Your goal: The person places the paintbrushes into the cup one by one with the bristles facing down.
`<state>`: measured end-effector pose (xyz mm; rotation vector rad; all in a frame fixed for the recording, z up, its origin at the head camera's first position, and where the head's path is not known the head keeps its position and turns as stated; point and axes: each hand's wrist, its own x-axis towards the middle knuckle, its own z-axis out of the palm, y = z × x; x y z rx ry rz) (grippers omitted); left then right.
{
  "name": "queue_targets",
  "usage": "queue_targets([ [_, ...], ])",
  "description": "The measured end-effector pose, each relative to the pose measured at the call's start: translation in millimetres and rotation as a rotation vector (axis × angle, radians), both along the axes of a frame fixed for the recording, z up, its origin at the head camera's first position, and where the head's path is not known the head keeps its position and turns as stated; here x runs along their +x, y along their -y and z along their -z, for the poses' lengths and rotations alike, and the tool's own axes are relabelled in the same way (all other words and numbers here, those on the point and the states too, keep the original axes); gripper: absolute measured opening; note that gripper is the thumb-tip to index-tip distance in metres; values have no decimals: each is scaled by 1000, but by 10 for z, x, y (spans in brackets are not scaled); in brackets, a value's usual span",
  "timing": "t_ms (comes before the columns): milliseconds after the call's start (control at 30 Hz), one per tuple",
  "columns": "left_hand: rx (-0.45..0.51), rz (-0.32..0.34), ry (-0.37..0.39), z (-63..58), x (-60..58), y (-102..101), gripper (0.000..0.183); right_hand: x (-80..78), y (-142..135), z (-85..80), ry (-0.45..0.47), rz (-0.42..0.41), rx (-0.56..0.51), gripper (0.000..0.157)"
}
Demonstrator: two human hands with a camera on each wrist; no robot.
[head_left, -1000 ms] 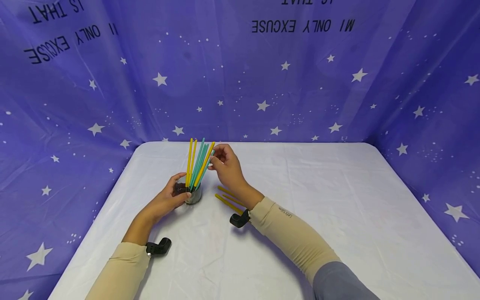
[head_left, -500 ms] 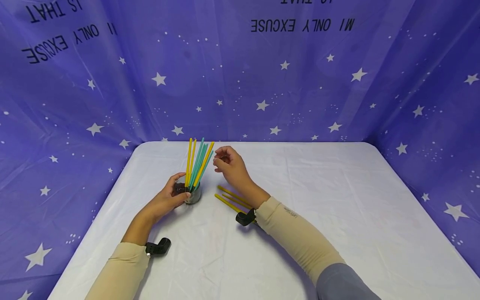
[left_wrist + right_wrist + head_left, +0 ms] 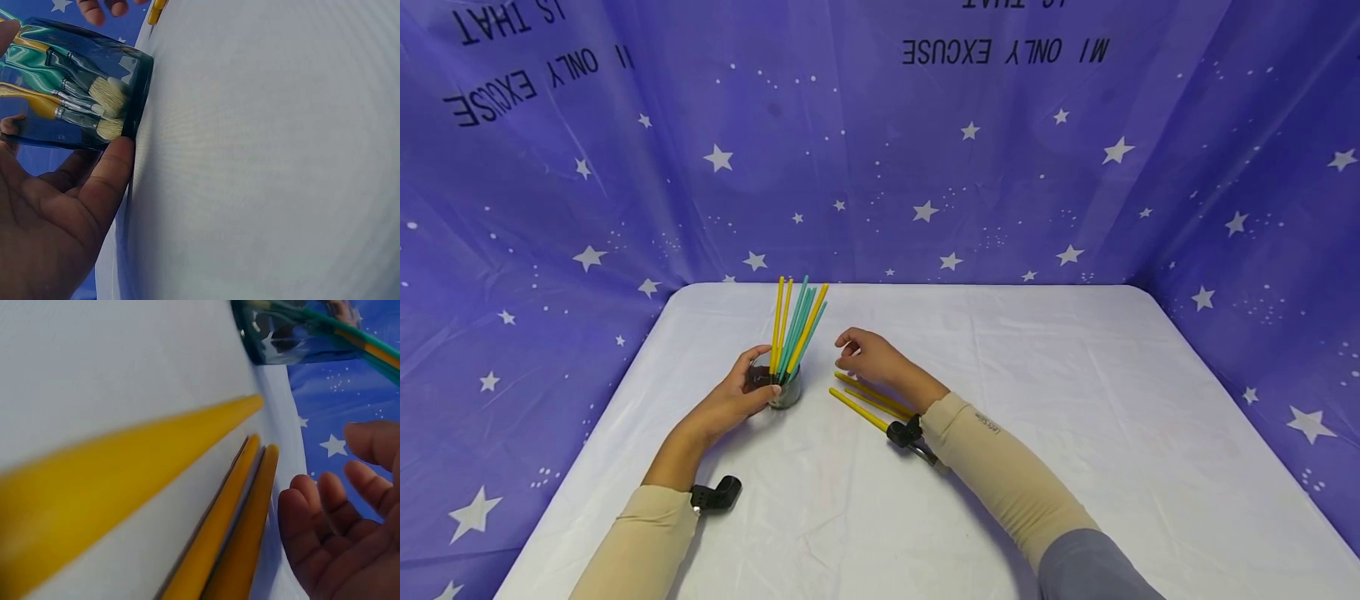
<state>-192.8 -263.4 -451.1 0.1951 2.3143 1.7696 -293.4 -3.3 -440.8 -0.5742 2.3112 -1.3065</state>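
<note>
My left hand [image 3: 736, 400] grips a clear glass cup [image 3: 788, 396] on the white table, fingers and thumb around its sides. Several paintbrushes stand bristles-down in the cup, some with yellow handles [image 3: 777, 325] and some with teal handles [image 3: 797, 321]. Their pale bristles [image 3: 107, 97] show through the glass in the left wrist view. To the right of the cup, my right hand [image 3: 874, 357] hovers with loosely bent fingers and holds nothing. Just below it lie three yellow-handled paintbrushes [image 3: 859, 409], their far ends partly hidden by the wrist camera and forearm.
A white cloth [image 3: 1015, 400] covers the table. Behind and on both sides hangs a purple curtain [image 3: 880, 167] with white stars and black lettering. A black wrist camera [image 3: 718, 496] sticks out from the left forearm, close above the table.
My right hand has drawn back from the brush handles in the cup, moving right and nearer, over the loose yellow brushes. My left hand and the cup stay in place.
</note>
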Motion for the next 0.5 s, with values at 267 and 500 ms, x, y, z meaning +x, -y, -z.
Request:
queue_targets([
  [267, -18, 4, -5, -12, 1, -3, 76, 33, -12, -29, -172, -107, 269, 24],
  [500, -15, 3, 0, -2, 1, 3, 75, 45, -1, -76, -150, -176, 354, 19],
])
